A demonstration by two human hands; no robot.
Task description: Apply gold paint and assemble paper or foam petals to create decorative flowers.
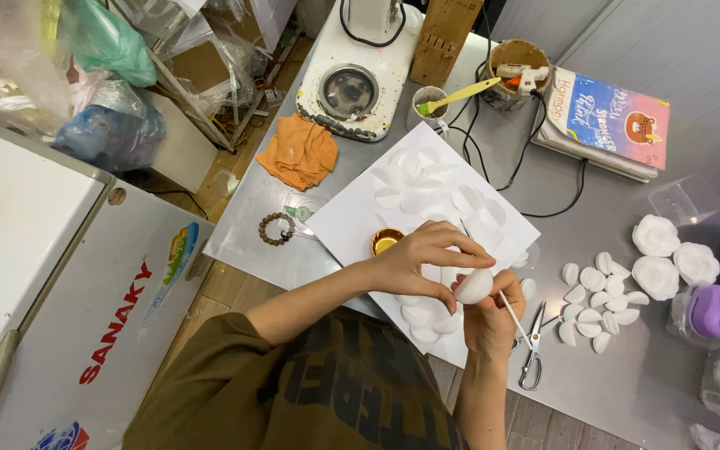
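1. One grey metal table (627,367) spreads under and beyond both hands.
2. Beneath the hands lies a white sheet (352,221) strewn with white petals, more of them just past the left hand's knuckles.
3. Far beyond the hands sits a white machine (358,79), with an orange cloth (300,152) nearer, out past the left hand.
4. Well to the right of the right hand stand three finished white flowers (674,254); between them and that hand lies a cluster of loose petals (597,304).
5. Just right of the right hand rest scissors (535,350).
6. Left hand (418,262) curls over the white bud (473,286), fingertips pinching it.
7. Right hand (489,321), clenched, grasps the bud from below along with a thin white stick (514,318).
8. Just beyond the left hand's wrist sits a small gold dish (387,241).
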